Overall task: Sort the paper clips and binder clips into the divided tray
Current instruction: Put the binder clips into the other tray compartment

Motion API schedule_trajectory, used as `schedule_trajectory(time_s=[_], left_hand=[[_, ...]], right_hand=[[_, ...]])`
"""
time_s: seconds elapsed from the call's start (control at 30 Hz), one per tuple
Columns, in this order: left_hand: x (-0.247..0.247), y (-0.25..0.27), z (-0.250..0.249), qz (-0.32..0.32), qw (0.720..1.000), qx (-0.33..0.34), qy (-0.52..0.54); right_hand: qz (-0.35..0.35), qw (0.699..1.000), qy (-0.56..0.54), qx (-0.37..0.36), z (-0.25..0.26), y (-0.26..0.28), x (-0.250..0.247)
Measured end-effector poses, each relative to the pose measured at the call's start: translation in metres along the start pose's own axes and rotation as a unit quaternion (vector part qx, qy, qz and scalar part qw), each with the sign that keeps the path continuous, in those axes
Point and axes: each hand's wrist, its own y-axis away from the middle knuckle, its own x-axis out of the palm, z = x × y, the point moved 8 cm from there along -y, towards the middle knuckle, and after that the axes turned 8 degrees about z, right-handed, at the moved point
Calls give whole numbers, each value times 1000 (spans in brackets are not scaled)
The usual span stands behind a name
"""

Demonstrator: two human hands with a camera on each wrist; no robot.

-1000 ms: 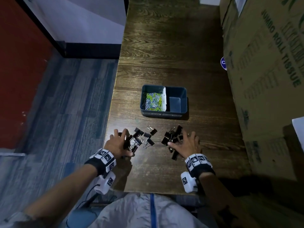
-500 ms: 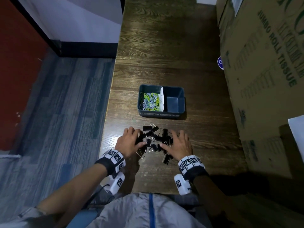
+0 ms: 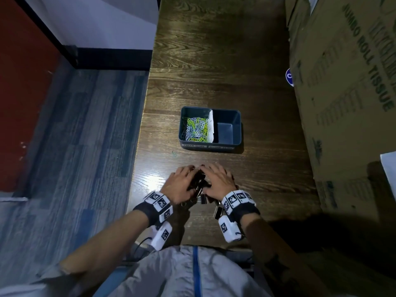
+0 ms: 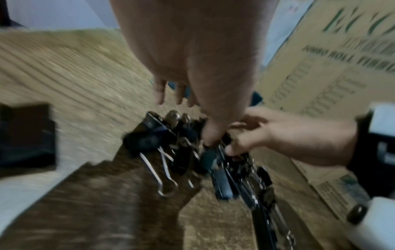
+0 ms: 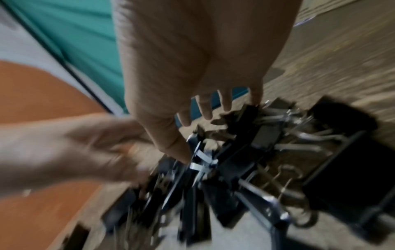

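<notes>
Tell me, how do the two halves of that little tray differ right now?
The tray has a left compartment holding a heap of green and white paper clips, while the right compartment shows only its bare dark floor. The left one reads bright and cluttered, the right one plain. A white divider stands between them. Both look alike in shape, with dark blue walls and a small label on the front below each.

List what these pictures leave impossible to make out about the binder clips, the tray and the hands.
- Binder clips: count unknown; head view, left hand and right hand cover the pile; both wrist views are motion-blurred.
- Grip: whether the fingers hold clips or only press them; blurred.
- Divided tray: front labels too small to read, head view.
- Small item near the tray: too small to identify.
</notes>
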Motion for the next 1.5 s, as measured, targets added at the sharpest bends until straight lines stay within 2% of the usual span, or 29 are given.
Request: schedule_trajectory(time_s=[0.1,0.17,0.23,0.3,0.37,0.5,0.63,0.67,0.77,0.9,1.0,1.13,1.3,1.5], left_hand=[[-17,31,29,-41,997,-60,32],[-13,49,53,-19,993,-106,52],[1,61,73,44,987,-144,61],[18,62,80,82,984,-144,65],[25,56,72,73,986,-110,103],[28,38,48,41,983,-63,167],[22,31,43,-2,970,-23,241],[16,31,43,-20,972,-19,232],[-4,27,41,-39,996,-36,65],[-4,-8,28,48,997,-48,-25],[-10,-32,8,66,995,-36,-67],[-11,-52,-17,102,988,-13,-117],[-16,-60,-26,116,990,-30,-77],[-24,-58,-21,51,998,-37,15]], right_hand=[[-75,994,-79,21,-24,17,-15],[-121,982,-119,77,-52,30,-20],[-95,975,-138,145,-80,38,-13],[-32,974,-138,179,-96,40,4],[-1,978,-125,167,-94,40,18],[-42,984,-103,136,-75,40,31],[-53,978,-144,140,-75,42,23],[-56,978,-143,141,-77,43,18],[-40,981,-131,141,-75,40,1],[41,990,-57,121,-52,27,-4],[56,994,25,95,-33,18,-5],[54,995,24,86,-24,10,-10],[25,997,-1,75,-27,9,-21],[-20,996,-49,77,-38,12,-30]])
